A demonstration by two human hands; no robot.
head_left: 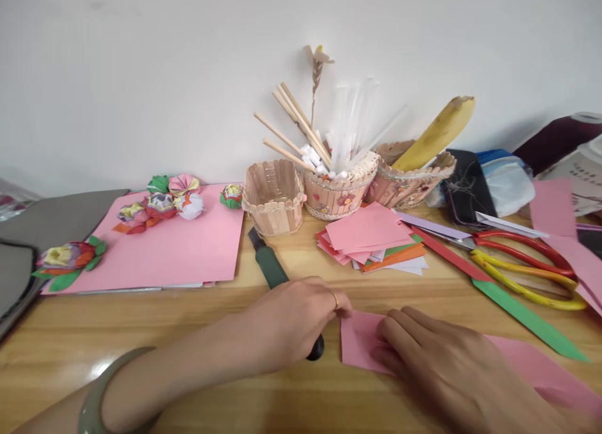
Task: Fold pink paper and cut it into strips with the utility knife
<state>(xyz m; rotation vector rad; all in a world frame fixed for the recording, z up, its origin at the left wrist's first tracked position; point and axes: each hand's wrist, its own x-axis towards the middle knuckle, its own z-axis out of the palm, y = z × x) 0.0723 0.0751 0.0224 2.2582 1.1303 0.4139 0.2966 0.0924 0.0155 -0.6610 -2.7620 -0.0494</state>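
Note:
A strip of pink paper (531, 365) lies on the wooden table, its left end partly folded or creased. My left hand (301, 315), with a ring, has its fingers closed at the upper left corner of the strip. Pressed on the strip just to the right is my right hand (433, 352), fingers bent together over the paper; their tips are partly hidden. A dark green cutter (270, 264) lies partly under my left hand, its black end showing below. Behind my hands sits a pile of cut paper pieces (369, 230), pink on top.
Scissors (527, 264) with red and yellow handles lie at the right beside a green strip (531, 318). Along the wall stand an unfilled basket (274, 199), a basket of sticks (341, 192) and one holding a banana (437, 130). Folded paper flowers rest on pink sheets (192, 252) at left.

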